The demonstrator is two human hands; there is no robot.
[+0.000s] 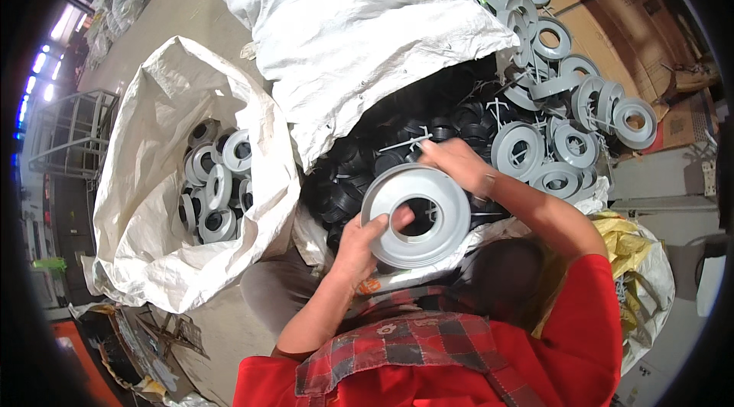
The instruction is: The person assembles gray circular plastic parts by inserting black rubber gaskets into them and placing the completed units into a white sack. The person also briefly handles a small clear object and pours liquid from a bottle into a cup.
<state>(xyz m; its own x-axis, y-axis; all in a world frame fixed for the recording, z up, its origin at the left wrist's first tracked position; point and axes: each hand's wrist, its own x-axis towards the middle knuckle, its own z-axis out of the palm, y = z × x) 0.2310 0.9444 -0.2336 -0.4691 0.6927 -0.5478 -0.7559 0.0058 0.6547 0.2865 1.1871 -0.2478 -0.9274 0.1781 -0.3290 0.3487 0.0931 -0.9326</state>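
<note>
My left hand point(358, 248) grips a grey plastic ring point(453, 217) by its left side, with the thumb on its face and fingertips showing in the centre hole. Just beyond the ring's upper edge, my right hand point(457, 165) has its fingers closed at a small light-grey cross-shaped plastic piece point(405, 140). Under both hands lies a heap of black round plastic parts point(345, 199). More grey rings point(518, 153) are piled to the right of the black parts, some with similar thin crosses in their holes.
A white woven sack point(126, 212) at the left stands open, with several grey rings inside. Another large white sack point(367, 32) lies across the far side of the black heap. Cardboard point(650, 17) stands behind the ring pile. A yellow bag point(623, 243) is at my right.
</note>
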